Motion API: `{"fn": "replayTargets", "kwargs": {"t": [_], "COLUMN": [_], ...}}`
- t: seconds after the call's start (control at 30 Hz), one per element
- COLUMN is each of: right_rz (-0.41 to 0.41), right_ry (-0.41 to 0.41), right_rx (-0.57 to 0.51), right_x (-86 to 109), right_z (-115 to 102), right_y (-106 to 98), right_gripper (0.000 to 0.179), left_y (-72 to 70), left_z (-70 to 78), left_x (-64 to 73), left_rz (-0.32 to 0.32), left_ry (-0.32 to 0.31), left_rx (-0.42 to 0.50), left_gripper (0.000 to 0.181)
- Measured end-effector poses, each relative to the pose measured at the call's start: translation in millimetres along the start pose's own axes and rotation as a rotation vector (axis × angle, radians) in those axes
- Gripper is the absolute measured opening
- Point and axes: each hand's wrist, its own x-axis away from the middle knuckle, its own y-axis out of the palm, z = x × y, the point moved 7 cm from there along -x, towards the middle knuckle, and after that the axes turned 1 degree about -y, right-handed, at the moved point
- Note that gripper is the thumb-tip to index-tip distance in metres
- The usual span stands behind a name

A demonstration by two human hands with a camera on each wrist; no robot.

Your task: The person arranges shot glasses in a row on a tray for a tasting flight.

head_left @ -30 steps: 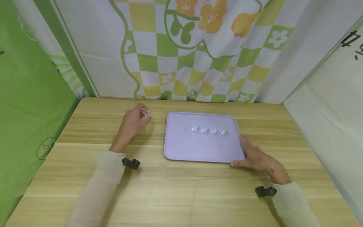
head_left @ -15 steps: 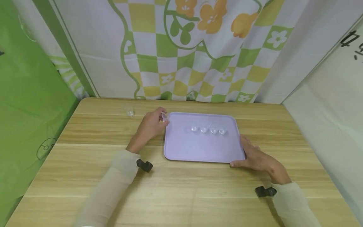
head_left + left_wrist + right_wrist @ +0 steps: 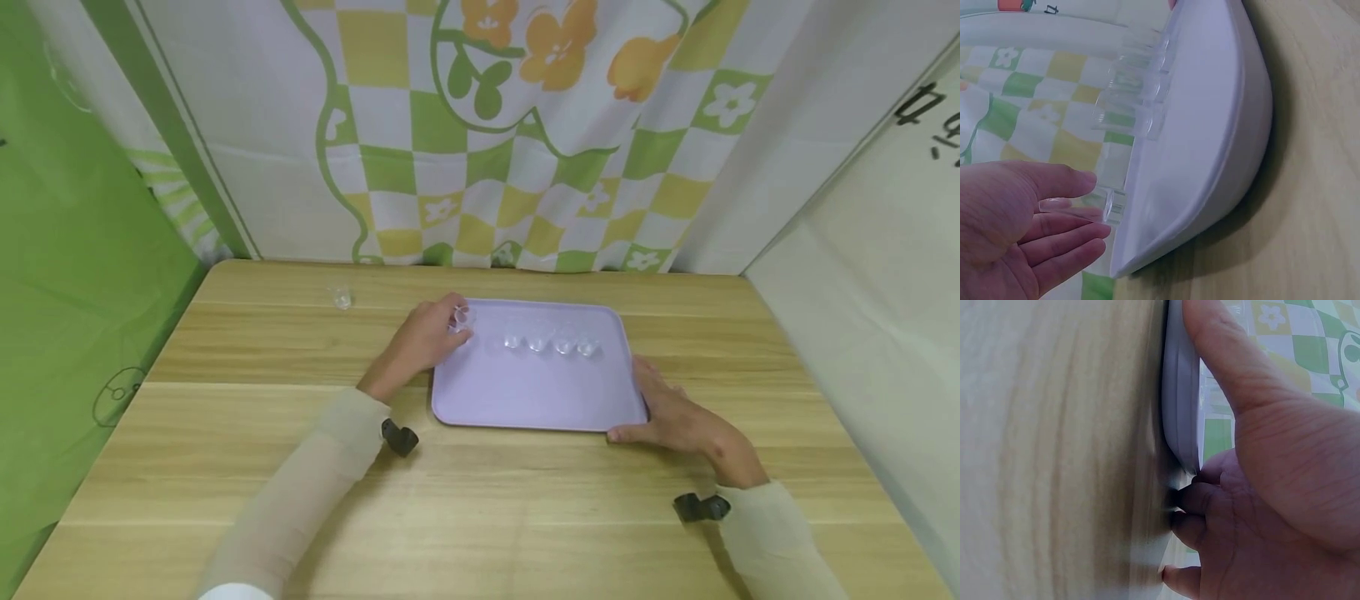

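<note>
My left hand (image 3: 426, 337) pinches a small clear shot glass (image 3: 1113, 206) between thumb and fingers, over the left end of a lilac tray (image 3: 536, 392). In the left wrist view the glass is upright, near the tray's surface; whether it touches cannot be told. Several matching shot glasses (image 3: 537, 342) stand in a row on the tray, towards its right half. My right hand (image 3: 678, 421) grips the tray's near right corner, the thumb (image 3: 1229, 350) along the near side and the fingers at the right side.
Another clear shot glass (image 3: 342, 297) stands on the wooden table (image 3: 480, 508) at the back left, left of the tray. A checked, flowered curtain (image 3: 510, 167) hangs behind the table's far edge. White panels and a green cloth (image 3: 67, 275) flank the table.
My left hand has carried the shot glass rightward from the table to above the tray's left end. The back-left glass has come into sight. My right hand stays on the tray's corner.
</note>
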Motion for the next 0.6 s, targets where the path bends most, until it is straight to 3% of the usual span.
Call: {"fn": "replayTargets", "kwargs": {"t": [0.6], "right_rz": [0.001], "right_ry": [-0.008], "right_rx": [0.007], "right_x": [-0.3], "right_z": [0.7], "right_y": [-0.3], "right_gripper": [0.128], "left_y": [23.5], "left_z": [18.4], "left_x": [-9.1], "left_rz": [-0.043], "left_ry": [0.040], "left_rx": [-0.027], "left_gripper": [0.035]}}
